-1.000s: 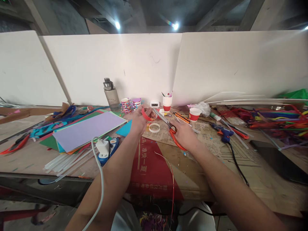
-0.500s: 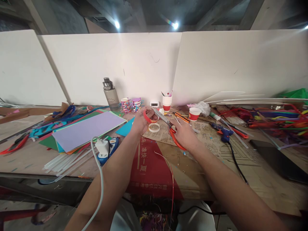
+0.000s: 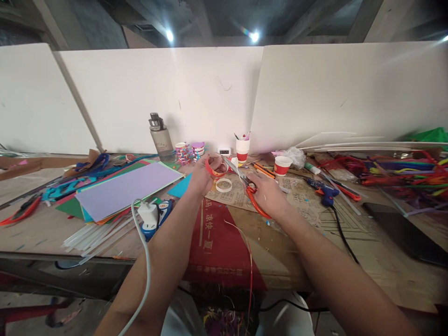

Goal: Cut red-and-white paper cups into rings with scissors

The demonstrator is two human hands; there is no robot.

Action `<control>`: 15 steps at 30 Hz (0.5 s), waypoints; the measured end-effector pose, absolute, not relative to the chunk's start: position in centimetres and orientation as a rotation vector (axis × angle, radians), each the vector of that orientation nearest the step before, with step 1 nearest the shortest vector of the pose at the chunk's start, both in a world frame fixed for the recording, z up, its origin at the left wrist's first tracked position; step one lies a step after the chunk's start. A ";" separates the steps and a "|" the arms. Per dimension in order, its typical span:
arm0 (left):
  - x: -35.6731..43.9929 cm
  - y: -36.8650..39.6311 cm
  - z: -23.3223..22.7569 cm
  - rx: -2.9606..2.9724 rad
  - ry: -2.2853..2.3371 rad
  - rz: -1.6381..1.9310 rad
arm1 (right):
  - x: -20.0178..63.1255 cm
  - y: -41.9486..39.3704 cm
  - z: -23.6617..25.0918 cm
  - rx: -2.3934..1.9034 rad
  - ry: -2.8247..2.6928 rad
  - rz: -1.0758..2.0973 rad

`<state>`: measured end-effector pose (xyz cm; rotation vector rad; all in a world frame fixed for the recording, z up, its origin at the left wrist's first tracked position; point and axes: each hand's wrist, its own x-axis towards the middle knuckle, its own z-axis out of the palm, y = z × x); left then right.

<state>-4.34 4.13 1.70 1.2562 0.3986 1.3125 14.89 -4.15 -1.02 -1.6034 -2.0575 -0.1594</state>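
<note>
Nearest the camera, a red sheet [image 3: 219, 242] lies flat under both forearms, with a white charger [image 3: 149, 214] and its cable just left of the left arm.

The scissors [image 3: 249, 191] are grasped by the right hand [image 3: 268, 196]: fingers clenched through the orange handles, which sit in the palm. The long axis of the scissors runs from lower right to upper left, tips pointed at the left hand. Whether the blades are parted cannot be told; they look nearly shut.

The red ring [image 3: 214, 169] is pinched by the left hand [image 3: 203, 177], fingertips closed on its rim, thumb side up. It is held just above the table, tilted, its opening turned partly toward the camera. The blade tips are touching or just beside the ring's right edge; contact cannot be confirmed.

Judgement on the step: the ring should be kept steady by the left fingers, well clear of the blade line. The band is best fed deep into the blades rather than nipped at the tips. The cut is best kept square to the band's edge, and the ring turned, not the scissors.

Just below the left fingertips a white ring [image 3: 224, 185] lies flat on printed cardboard. Beyond the fingers: a red-and-white cup [image 3: 282, 165] to the right, a water bottle [image 3: 160, 136] to the left, white boards behind.
</note>
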 end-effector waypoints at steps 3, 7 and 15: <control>-4.5 4.3 1.7 1.266 0.424 1.367 | 14.9 -4.2 -1.0 -1.602 -2.063 -0.155; -4.5 4.3 1.5 1.300 0.397 1.354 | 14.7 -4.5 -0.8 -1.614 -2.069 -0.168; -3.8 4.2 1.1 1.199 0.365 1.276 | 14.7 -4.5 -1.1 -1.686 -2.080 -0.187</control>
